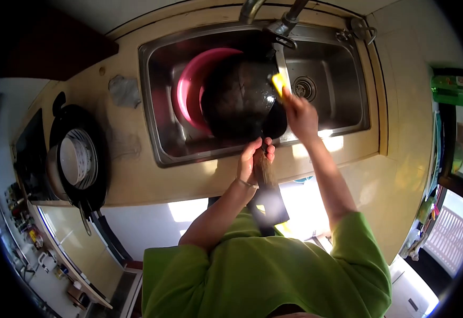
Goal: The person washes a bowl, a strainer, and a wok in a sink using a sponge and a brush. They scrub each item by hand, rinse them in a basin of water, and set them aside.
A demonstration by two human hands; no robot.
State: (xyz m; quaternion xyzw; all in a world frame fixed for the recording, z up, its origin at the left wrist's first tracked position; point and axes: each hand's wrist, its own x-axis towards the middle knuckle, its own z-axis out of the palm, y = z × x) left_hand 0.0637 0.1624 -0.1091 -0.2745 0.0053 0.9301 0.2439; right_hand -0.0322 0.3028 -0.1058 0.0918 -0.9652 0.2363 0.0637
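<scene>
A black wok (236,98) is held over the left bowl of the steel sink (160,151), partly above a pink basin (183,93). Its dark surface looks wet, with a bright glint near the right edge. My left hand (253,160) is wrapped round the wok's wooden handle (265,175), which points back toward my body. At the wok's right rim, my right hand (299,115) grips a yellow sponge (278,84). The sponge seems to touch the wok there, though its lower side is hidden.
A faucet (279,29) hangs over the sink divider. The right bowl has a drain (304,87). On the counter to the left lie a grey cloth (124,91) and a black pan (102,143) with white bowls (75,159) in it. A green bottle (452,90) is at far right.
</scene>
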